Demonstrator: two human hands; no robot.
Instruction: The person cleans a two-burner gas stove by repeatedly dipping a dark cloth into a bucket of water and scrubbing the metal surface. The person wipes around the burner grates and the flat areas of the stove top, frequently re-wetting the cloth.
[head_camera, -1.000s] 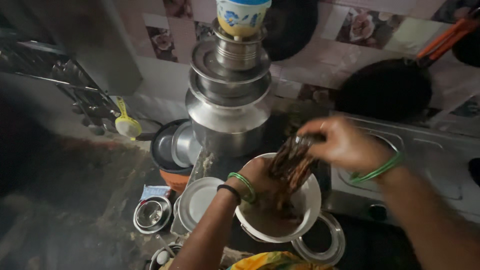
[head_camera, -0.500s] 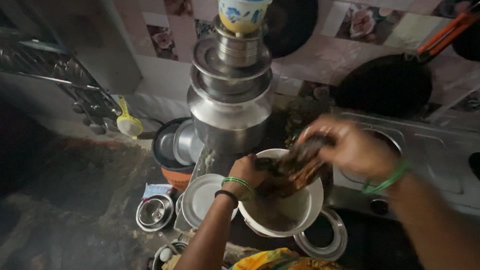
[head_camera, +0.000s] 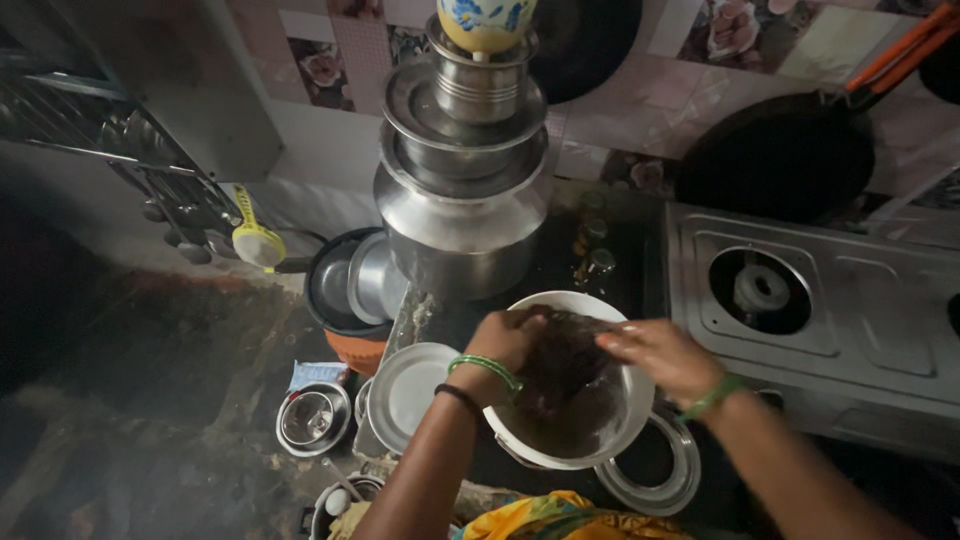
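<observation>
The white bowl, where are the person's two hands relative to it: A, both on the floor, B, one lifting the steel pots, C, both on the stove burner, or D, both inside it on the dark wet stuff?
D: the left hand and right hand are both in the white bowl, on the dark wet mass.

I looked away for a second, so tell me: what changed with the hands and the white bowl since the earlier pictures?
The right hand, which had lifted the dark wet mass above the white bowl, has come down to the rim, and the dark mass now lies back inside. The left hand stays on it at the bowl's left side. The bowl, steel pot stack and stove have not moved.
</observation>
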